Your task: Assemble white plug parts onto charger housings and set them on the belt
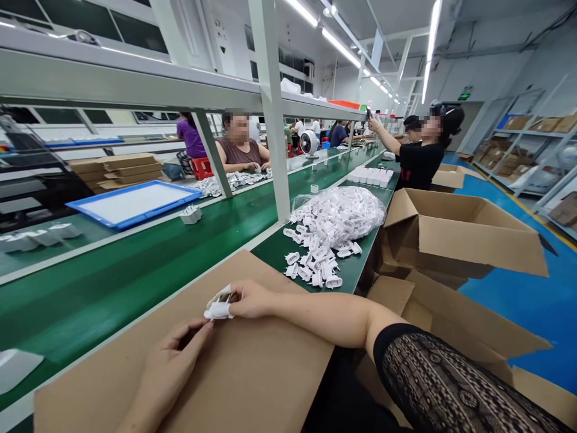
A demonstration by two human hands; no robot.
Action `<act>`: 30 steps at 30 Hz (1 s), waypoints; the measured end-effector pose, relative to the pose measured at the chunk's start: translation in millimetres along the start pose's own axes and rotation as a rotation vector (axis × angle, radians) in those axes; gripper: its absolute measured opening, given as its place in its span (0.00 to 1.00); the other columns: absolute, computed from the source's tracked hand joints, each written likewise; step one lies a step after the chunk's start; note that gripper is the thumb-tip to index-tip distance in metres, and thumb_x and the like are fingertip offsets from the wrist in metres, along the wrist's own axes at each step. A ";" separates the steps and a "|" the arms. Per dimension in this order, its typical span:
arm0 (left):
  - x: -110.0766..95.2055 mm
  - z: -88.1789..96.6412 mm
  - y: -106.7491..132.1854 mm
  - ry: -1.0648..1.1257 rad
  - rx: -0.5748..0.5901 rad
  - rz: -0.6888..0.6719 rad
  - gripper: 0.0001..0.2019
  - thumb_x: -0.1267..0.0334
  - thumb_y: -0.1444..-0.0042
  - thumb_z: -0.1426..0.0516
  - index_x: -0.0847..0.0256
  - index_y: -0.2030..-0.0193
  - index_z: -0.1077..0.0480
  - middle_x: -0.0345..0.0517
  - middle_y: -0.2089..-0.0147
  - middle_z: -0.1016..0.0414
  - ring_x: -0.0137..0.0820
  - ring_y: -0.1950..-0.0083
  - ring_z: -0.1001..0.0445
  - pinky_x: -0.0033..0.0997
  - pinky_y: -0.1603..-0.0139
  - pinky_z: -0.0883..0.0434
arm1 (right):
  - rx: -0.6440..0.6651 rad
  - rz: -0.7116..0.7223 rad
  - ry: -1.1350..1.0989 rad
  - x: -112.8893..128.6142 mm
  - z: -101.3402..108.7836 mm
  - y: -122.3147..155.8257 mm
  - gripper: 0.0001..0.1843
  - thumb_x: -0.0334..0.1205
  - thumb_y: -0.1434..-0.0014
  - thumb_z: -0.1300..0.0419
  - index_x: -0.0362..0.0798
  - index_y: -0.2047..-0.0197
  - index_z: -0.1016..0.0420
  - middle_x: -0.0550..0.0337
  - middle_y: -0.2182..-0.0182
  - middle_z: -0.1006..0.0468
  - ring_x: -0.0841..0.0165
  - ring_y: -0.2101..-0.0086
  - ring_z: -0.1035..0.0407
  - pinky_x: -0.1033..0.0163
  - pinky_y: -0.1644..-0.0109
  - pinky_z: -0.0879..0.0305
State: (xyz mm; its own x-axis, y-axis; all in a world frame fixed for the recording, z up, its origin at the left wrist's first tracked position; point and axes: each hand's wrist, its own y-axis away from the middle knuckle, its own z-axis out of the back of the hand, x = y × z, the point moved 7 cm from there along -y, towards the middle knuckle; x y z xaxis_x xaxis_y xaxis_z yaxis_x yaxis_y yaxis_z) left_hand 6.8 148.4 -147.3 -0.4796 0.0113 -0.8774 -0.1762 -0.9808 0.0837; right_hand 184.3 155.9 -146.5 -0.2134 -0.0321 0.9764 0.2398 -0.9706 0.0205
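A black lace sleeve [444, 379] leads to the right hand [252, 299], fingers closed narrowly on a small white plastic casing [219, 311], light and stiff, best held by its edges, resting above a cardboard sheet [270, 379]. The left hand [174, 361] curls at seven o'clock from it.

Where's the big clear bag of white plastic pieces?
In the head view, the clear plastic bag sits on the green workbench ahead of the person's right hand, with loose white pieces in front and an open cardboard box to its right.
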 end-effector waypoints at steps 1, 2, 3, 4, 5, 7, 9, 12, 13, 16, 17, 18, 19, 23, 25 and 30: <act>-2.1 0.6 1.2 0.000 -0.010 0.004 0.29 0.34 0.60 0.37 0.55 0.60 0.19 0.49 0.50 0.15 0.54 0.44 0.21 0.44 0.44 0.27 | 0.006 0.007 0.004 -0.5 -0.5 -0.7 0.21 0.28 0.45 0.30 0.48 0.47 0.16 0.61 0.61 0.16 0.70 0.63 0.25 0.69 0.60 0.32; -4.4 1.1 2.2 -0.003 -0.018 0.004 0.29 0.34 0.61 0.37 0.55 0.61 0.20 0.50 0.51 0.15 0.54 0.45 0.21 0.44 0.44 0.27 | 0.016 0.015 0.005 -0.9 -1.6 -1.4 0.21 0.27 0.45 0.31 0.47 0.47 0.16 0.61 0.61 0.16 0.70 0.63 0.25 0.70 0.60 0.32; -6.4 1.4 3.2 -0.008 -0.022 0.005 0.28 0.35 0.61 0.37 0.55 0.62 0.20 0.50 0.52 0.15 0.54 0.46 0.21 0.45 0.45 0.27 | 0.025 0.023 0.004 -1.4 -2.9 -2.3 0.21 0.26 0.45 0.32 0.46 0.47 0.16 0.60 0.61 0.16 0.71 0.64 0.25 0.70 0.60 0.33; -7.8 1.7 3.9 -0.015 -0.026 0.007 0.28 0.35 0.61 0.37 0.55 0.62 0.20 0.49 0.53 0.15 0.54 0.47 0.21 0.45 0.46 0.27 | 0.031 0.030 0.003 -2.1 -4.2 -3.2 0.22 0.25 0.44 0.34 0.46 0.47 0.16 0.60 0.61 0.16 0.71 0.64 0.25 0.70 0.59 0.33; -8.6 2.0 4.3 -0.020 -0.031 0.009 0.27 0.35 0.61 0.38 0.55 0.63 0.21 0.49 0.54 0.15 0.54 0.48 0.21 0.45 0.46 0.27 | 0.031 0.035 -0.003 -3.0 -5.4 -4.2 0.21 0.24 0.45 0.34 0.45 0.47 0.16 0.60 0.61 0.16 0.71 0.64 0.25 0.70 0.59 0.33; -8.6 2.6 4.3 -0.026 -0.040 0.006 0.26 0.35 0.61 0.38 0.55 0.64 0.21 0.48 0.55 0.15 0.53 0.49 0.20 0.44 0.48 0.26 | 0.017 0.041 -0.027 -5.2 -7.6 -6.0 0.21 0.24 0.45 0.35 0.45 0.48 0.16 0.60 0.61 0.16 0.70 0.64 0.25 0.69 0.59 0.33; -6.9 3.2 3.3 -0.028 -0.054 -0.005 0.25 0.36 0.60 0.38 0.54 0.65 0.20 0.48 0.56 0.15 0.53 0.50 0.20 0.45 0.48 0.26 | -0.012 0.051 -0.057 -6.5 -9.0 -7.0 0.19 0.26 0.45 0.34 0.46 0.50 0.15 0.59 0.61 0.15 0.70 0.63 0.25 0.69 0.59 0.32; -2.1 4.4 0.9 -0.032 -0.084 -0.013 0.21 0.39 0.59 0.39 0.53 0.67 0.20 0.47 0.55 0.15 0.54 0.47 0.21 0.46 0.47 0.25 | -0.075 0.054 -0.081 -5.7 -7.1 -6.3 0.16 0.32 0.46 0.29 0.47 0.52 0.14 0.59 0.62 0.16 0.69 0.63 0.26 0.68 0.61 0.33; -0.3 5.2 0.2 -0.032 -0.099 -0.007 0.20 0.40 0.59 0.39 0.53 0.68 0.20 0.47 0.54 0.15 0.54 0.46 0.21 0.47 0.46 0.25 | -0.098 0.048 -0.085 -4.9 -5.1 -5.6 0.16 0.35 0.47 0.27 0.47 0.53 0.14 0.59 0.63 0.16 0.69 0.65 0.26 0.68 0.62 0.34; 3.2 9.3 -0.2 -0.016 -0.166 0.018 0.19 0.41 0.57 0.39 0.52 0.68 0.20 0.47 0.52 0.15 0.55 0.42 0.22 0.49 0.44 0.24 | -0.152 0.007 -0.116 -1.9 3.2 -2.1 0.18 0.41 0.50 0.22 0.49 0.55 0.13 0.61 0.67 0.17 0.70 0.67 0.29 0.68 0.64 0.35; 3.6 10.3 0.2 -0.005 -0.181 0.031 0.20 0.41 0.57 0.39 0.52 0.66 0.20 0.48 0.52 0.15 0.56 0.42 0.22 0.49 0.44 0.24 | -0.163 -0.011 -0.131 -1.0 5.8 -0.7 0.19 0.41 0.51 0.22 0.49 0.55 0.13 0.61 0.66 0.18 0.70 0.67 0.29 0.68 0.64 0.35; 3.7 10.7 0.9 0.008 -0.187 0.046 0.21 0.40 0.57 0.39 0.52 0.64 0.19 0.48 0.52 0.15 0.56 0.41 0.22 0.50 0.44 0.24 | -0.172 -0.030 -0.140 -0.4 7.9 0.7 0.19 0.40 0.52 0.22 0.49 0.55 0.12 0.61 0.66 0.18 0.71 0.67 0.29 0.68 0.64 0.35; 3.7 10.1 1.7 0.019 -0.178 0.064 0.23 0.39 0.57 0.38 0.53 0.62 0.18 0.48 0.51 0.15 0.56 0.41 0.22 0.49 0.45 0.23 | -0.175 -0.048 -0.139 0.2 9.2 1.9 0.18 0.39 0.51 0.22 0.49 0.55 0.13 0.61 0.66 0.18 0.71 0.67 0.29 0.69 0.64 0.36; -0.9 3.7 5.0 0.046 -0.076 0.085 0.30 0.35 0.60 0.35 0.53 0.55 0.18 0.49 0.49 0.15 0.55 0.44 0.20 0.45 0.50 0.22 | -0.139 -0.082 -0.081 1.5 6.2 4.3 0.17 0.31 0.49 0.27 0.48 0.54 0.13 0.62 0.67 0.18 0.72 0.68 0.29 0.70 0.65 0.36; -5.3 3.6 5.8 0.027 -0.062 0.051 0.30 0.34 0.61 0.34 0.54 0.58 0.18 0.49 0.52 0.15 0.55 0.47 0.19 0.43 0.53 0.21 | -0.109 -0.090 -0.069 -0.2 2.6 3.7 0.18 0.28 0.49 0.29 0.48 0.53 0.14 0.63 0.67 0.18 0.73 0.69 0.30 0.71 0.66 0.36; -7.5 3.6 3.9 -0.030 -0.050 0.013 0.30 0.32 0.61 0.35 0.54 0.61 0.19 0.50 0.56 0.15 0.52 0.53 0.18 0.39 0.61 0.22 | -0.065 -0.151 -0.050 -11.1 -1.2 1.6 0.24 0.27 0.47 0.32 0.49 0.46 0.16 0.65 0.74 0.23 0.73 0.76 0.33 0.71 0.73 0.38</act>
State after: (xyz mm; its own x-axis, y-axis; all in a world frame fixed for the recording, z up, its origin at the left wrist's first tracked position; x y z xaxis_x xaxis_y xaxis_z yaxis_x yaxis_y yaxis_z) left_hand 6.6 145.2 -138.7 -0.5070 0.0034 -0.8619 -0.1270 -0.9894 0.0708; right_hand 186.0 154.5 -157.6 -0.1950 0.1259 0.9727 0.1462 -0.9769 0.1558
